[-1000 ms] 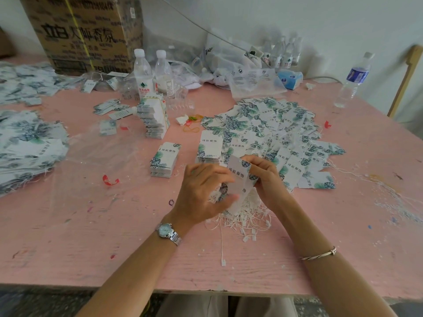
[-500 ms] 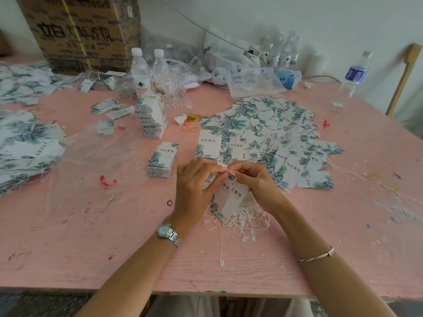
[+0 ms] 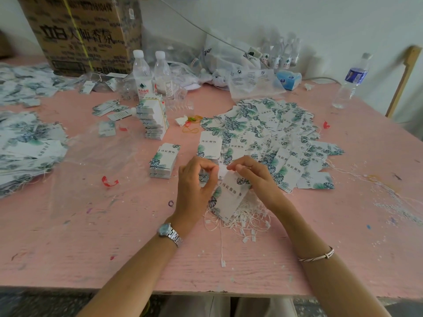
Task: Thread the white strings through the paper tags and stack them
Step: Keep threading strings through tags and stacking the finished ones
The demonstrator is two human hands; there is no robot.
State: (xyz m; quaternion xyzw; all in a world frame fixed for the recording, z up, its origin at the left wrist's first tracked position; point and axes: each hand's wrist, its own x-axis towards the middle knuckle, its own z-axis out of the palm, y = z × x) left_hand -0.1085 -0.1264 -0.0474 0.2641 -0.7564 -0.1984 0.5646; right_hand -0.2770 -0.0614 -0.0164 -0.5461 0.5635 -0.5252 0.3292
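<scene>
The right grip (image 3: 254,177) grasps a white paper tag with a green leaf print and black lettering (image 3: 231,197) by its top edge, fingers curled over the end. The tag hangs tilted below that grip, its lower end over a loose heap of thin white strings with small plastic ends (image 3: 242,218) on the pink wooden bench (image 3: 91,236), on the near side of both grips. The left grip (image 3: 196,181) is just beside the right, thumb and forefinger tips pressed together in a ring close to the top of the tag. Whether a string lies between them I cannot tell.

Just left of the left grip stands a short neat stack of the same tags (image 3: 163,161). A second short stack (image 3: 209,145) sits just beyond the two grips. Beyond and to the right of the right grip spreads a wide scatter of loose tags (image 3: 274,129). Well beyond the left grip rises a tall leaning stack of tags (image 3: 153,120), with two clear plastic water bottles (image 3: 142,74) behind it.
</scene>
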